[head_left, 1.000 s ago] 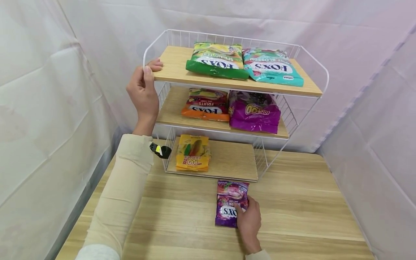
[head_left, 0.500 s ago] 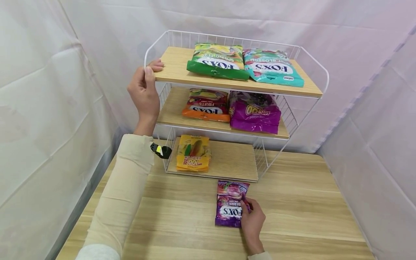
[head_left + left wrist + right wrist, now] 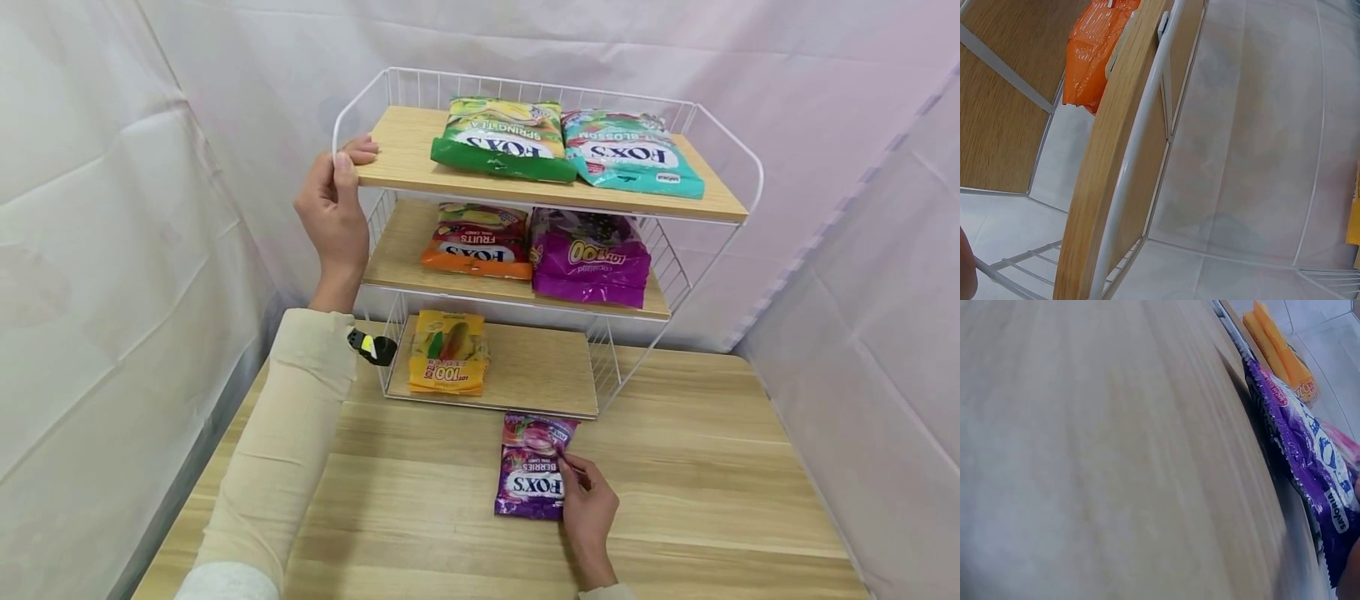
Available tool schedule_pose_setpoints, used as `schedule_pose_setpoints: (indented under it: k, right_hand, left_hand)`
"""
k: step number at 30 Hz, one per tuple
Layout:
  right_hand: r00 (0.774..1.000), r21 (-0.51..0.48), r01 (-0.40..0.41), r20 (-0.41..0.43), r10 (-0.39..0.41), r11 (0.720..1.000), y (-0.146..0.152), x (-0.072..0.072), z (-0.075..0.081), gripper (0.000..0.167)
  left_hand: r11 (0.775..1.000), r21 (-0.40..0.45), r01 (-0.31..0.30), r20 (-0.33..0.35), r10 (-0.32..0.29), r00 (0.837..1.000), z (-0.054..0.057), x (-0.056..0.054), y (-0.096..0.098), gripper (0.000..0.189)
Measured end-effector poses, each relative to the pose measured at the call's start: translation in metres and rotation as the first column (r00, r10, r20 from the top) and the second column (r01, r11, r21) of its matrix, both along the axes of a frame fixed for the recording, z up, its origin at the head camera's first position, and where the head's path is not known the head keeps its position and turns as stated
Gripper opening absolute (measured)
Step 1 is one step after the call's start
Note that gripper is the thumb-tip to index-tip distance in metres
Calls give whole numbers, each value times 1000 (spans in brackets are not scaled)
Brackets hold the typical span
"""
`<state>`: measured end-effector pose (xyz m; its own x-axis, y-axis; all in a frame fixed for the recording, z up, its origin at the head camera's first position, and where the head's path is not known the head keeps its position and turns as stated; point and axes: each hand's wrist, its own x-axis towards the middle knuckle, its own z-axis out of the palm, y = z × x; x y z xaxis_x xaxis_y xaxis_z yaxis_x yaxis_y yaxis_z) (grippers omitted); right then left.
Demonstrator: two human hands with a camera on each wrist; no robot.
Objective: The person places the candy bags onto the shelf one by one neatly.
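My left hand [image 3: 335, 208] grips the front left corner of the top shelf board [image 3: 401, 171] of a white wire rack, its thumb by the white rail. On the table in front of the rack lies a purple bag of Fox's Berries candy [image 3: 525, 483], upside down to the head view. My right hand [image 3: 590, 506] pinches that bag at its right edge. In the right wrist view the purple candy bag [image 3: 1310, 453] runs along the right side, with only a bit of the hand showing. The left wrist view looks along a wooden shelf edge [image 3: 1110, 137].
Green [image 3: 502, 142] and teal [image 3: 630, 154] candy bags lie on the top shelf. A red-orange bag [image 3: 480, 242] and a magenta bag [image 3: 588, 258] occupy the middle one. On the bottom shelf a yellow bag [image 3: 447, 354] lies at the left. White cloth walls surround the table [image 3: 712, 467].
My right hand has shifted slightly right, from lying over the purple candy bag's right side to pinching its edge. The bag has barely moved. My left hand stays on the shelf corner.
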<state>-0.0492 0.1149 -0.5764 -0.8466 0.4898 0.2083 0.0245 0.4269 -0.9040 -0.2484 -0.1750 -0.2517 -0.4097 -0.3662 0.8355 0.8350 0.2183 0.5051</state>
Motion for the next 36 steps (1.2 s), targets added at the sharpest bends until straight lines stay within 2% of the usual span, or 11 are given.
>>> schedule_pose_setpoints:
  k: [6,13,22,31,36]
  right_hand:
    - [998,-79,-51,-51,47,996,1,-3,4,10]
    - [998,-94,-63,-37,60,994,2,-14,7,9]
    - [991,-152,-121,-73,111,981,1,-26,7,11]
    - [996,-115,-86,-5,86,990,2,-37,2,11]
    - [995,-137,-98,0,98,986,1,-44,2,13]
  left_hand:
    - [1000,6,1,-7,0,1000,0,0,-1,26]
    - [1000,15,13,-8,-13,1000,-2,-1,-1,25]
    - [1000,14,11,-6,-11,1000,0,0,0,26]
    - [998,55,21,-3,-21,1000,0,-1,2,24]
    - [998,52,26,-11,-25,1000,-1,-3,2,25]
